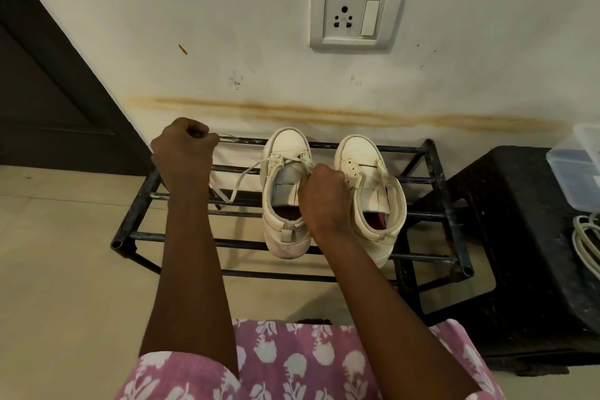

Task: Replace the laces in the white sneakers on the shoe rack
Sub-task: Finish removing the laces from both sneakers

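Note:
Two white sneakers stand side by side on the black metal shoe rack (435, 178), toes to the wall. The left sneaker (285, 237) has a white lace (242, 180) crossing only its front eyelets. One strand sags to the left and runs up behind my left wrist. My left hand (185, 153) is a closed fist raised over the rack's left end, apparently holding that strand's end. My right hand (321, 195) pinches the lace at the left sneaker's right eyelet row. The right sneaker (370, 191) shows bare eyelets with no lace crossing them.
A black plastic stool (519, 237) stands right of the rack, bearing a clear plastic box (574, 166) and white cables (584, 243). A wall socket (355, 13) sits above the rack. A dark door (48, 91) is at left. My pink floral garment (292, 364) fills the bottom.

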A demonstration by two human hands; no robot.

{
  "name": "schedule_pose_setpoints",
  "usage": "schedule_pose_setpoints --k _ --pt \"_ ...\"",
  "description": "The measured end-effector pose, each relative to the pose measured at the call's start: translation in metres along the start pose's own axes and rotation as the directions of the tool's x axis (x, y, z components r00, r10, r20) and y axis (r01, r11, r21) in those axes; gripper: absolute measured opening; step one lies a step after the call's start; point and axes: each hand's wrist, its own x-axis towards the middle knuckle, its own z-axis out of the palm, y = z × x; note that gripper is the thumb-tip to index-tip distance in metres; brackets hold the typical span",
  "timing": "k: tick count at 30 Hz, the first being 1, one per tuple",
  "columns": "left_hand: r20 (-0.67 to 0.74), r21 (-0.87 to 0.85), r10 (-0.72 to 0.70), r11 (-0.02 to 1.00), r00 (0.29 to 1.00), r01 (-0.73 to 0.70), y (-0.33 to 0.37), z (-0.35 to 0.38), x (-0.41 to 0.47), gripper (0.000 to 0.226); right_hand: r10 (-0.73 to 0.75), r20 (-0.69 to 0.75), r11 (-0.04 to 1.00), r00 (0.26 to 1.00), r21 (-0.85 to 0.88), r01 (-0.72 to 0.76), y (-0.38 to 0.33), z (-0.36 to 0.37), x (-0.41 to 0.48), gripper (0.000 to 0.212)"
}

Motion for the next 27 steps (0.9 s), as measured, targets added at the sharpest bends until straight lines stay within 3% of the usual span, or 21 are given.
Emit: schedule_pose_setpoints --k 9,15,19,27 --pt "0.311 0.007 0.105 0.994 0.945 -0.112 0.01 0.027 -0.009 0.013 -0.007 0.016 1.0 1.0 -0.005 0.007 -0.001 0.0 0.003 0.029" --pt "0.475 0.0 0.174 0.98 0.863 -0.198 0.024 0.044 -0.016 0.024 -0.03 0.033 0.999 0.999 -0.032 0.031 0.0 -0.003 0.004 0.028" --pt "0.605 0.004 0.217 0.961 0.766 -0.275 0.039 0.058 -0.021 0.025 -0.06 0.052 0.997 0.997 -0.055 0.063 0.0 -0.005 0.004 0.03" --pt "0.603 0.114 0.21 0.932 0.77 -0.344 0.041 0.07 -0.023 0.022 -0.061 0.08 0.997 0.995 -0.046 0.065 -0.001 -0.008 0.004 0.03"
